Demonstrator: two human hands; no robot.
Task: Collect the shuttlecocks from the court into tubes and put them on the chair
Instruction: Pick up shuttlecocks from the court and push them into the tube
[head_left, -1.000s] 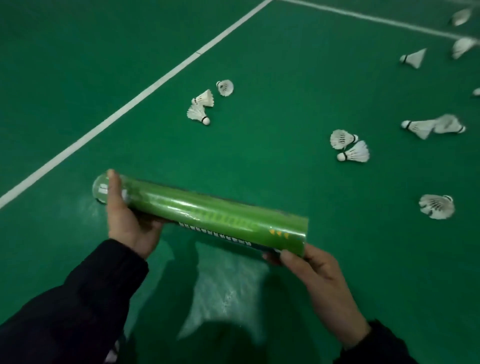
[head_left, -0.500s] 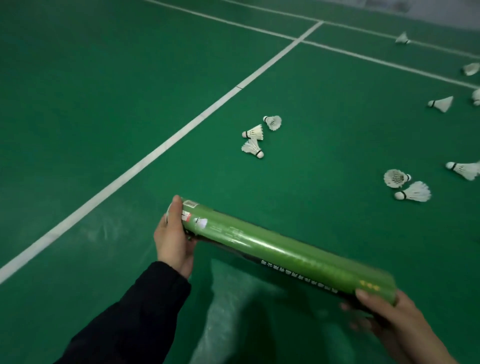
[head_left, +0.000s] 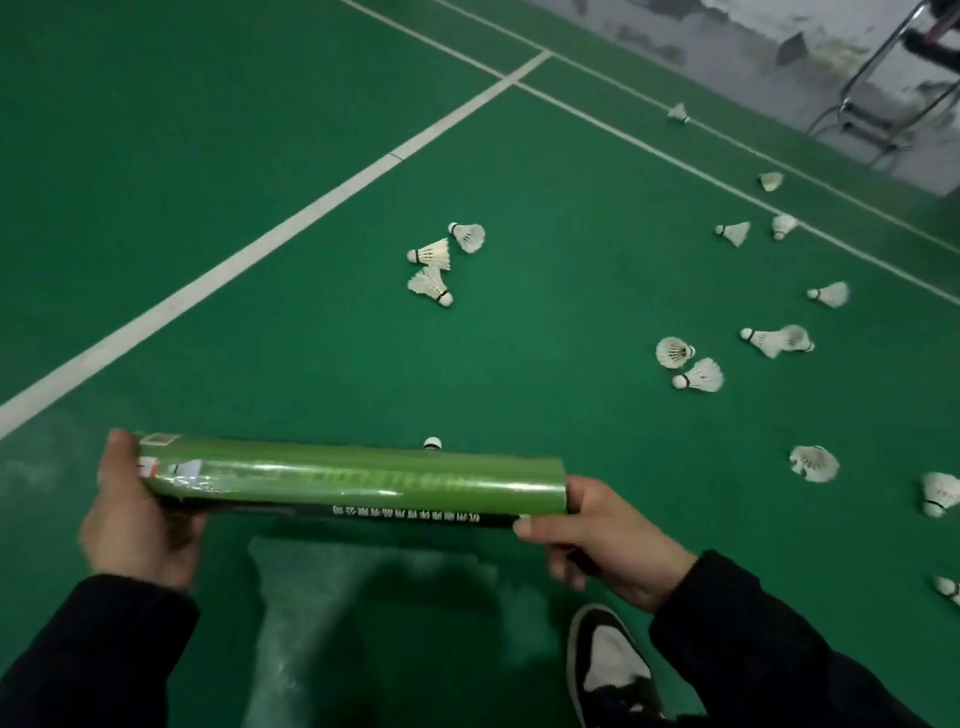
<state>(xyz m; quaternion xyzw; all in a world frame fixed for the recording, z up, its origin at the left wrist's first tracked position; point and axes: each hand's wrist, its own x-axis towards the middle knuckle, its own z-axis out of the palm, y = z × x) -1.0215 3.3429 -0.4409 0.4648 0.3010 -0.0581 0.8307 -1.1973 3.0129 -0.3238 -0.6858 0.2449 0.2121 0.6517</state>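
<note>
Two hands hold one green shuttlecock tube level, well above the court floor. The left hand is wrapped around the labelled end, thumb over the top edge; the right hand closes fingers and thumb on the other end from below. Whether either end is capped cannot be told from this view.

Loose shuttlecocks lie scattered on the floor: a cluster of three just right of the white centre line, a pair toward the right, and more out to the right edge. One cork tip shows just behind the tube. A metal chair stands off the court's far right corner.

Recommended procedure for the step in hand:
1. Free one hand; keep the other closed on the tube at mid-length, where it should balance best.
2. Confirm which end is open.
3. Load the nearest shuttlecock cork first so the feathers fold inward rather than crush.
4. Stack each one into the last, without forcing.
</note>
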